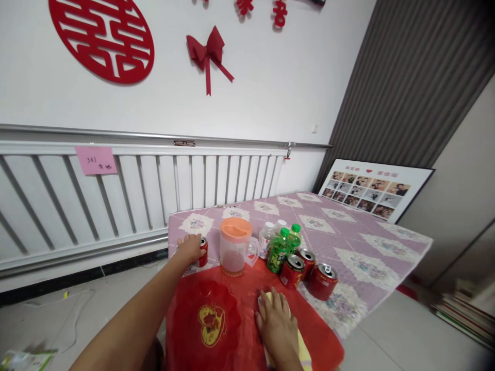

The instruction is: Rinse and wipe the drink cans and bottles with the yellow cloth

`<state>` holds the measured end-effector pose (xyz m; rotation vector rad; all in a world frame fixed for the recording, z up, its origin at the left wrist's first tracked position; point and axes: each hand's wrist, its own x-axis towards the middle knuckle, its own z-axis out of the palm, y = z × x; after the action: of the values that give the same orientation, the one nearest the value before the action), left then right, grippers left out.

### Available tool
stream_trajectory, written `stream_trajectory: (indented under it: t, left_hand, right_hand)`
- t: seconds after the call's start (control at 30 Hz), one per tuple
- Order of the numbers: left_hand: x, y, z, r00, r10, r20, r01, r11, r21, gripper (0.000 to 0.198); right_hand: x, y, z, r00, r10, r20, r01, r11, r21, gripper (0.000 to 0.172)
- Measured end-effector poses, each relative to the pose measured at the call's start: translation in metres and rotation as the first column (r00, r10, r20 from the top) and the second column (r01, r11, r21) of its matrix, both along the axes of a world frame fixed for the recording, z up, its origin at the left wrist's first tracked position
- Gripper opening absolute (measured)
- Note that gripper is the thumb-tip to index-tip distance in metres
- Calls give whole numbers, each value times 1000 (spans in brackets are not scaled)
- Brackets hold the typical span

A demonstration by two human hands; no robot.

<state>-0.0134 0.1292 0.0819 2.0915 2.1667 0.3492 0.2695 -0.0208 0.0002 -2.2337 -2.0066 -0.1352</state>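
Note [95, 166] with "361"; left fingers [193, 240] around can [203, 258], right fingers [276, 299] apart on cloth [304, 352].

The person's left grip [191, 249] touches a small red metal can [202, 257] near the left edge of a tabletop [266, 207] covered in lilac floral cloth. The right grip [276, 319] lies, fingers slightly spread, on a yellow cloth [304, 353] over a shiny red sheet [323, 345]. Left of it sits a scalloped red plate [187, 319] with a gold motif. Beyond stand a translucent plastic pitcher [232, 255] with an orange lid, white-capped clear bottles [265, 239], green-capped green bottles [277, 252] and three red metal cans [292, 273].
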Motion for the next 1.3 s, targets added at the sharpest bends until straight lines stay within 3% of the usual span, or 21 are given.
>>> stream_trajectory:
  t: [0.2,0.43,0.57,0.8,0.93,1.1,1.3]
  left_hand:
    - [6,-14,4,999,-38,1,38,999,32,52]
    - [5,-41,28,993,-109,53,102,986,129,61]
    - [-3,-65,33,972,-212,105,201,974,102,65]
    - [-3,-123,9,910,-374,179,380,925,-1,58]
    - [5,-143,-5,919,-347,190,358,933,-28,63]
    - [10,-152,-17,926,-298,233,306,952,4,72]
    - [10,-159,-38,858,-210,469,198,977,74,90]
  right_hand:
    - [0,-2,2,1000,-3,-22,3,1000,-1,49]
    - [-1,-1,-2,999,2,-35,-1,1000,22,48]
    - [-2,-1,-2,999,10,-43,-9,1000,24,48]
    - [-3,-1,0,998,15,-55,-14,1000,6,49]
    - [-3,-1,0,999,9,-53,-9,1000,-2,49]
    - [-4,-2,0,999,15,-53,-14,1000,2,48]
    - [-5,-2,2,999,10,-48,-10,1000,-1,48]
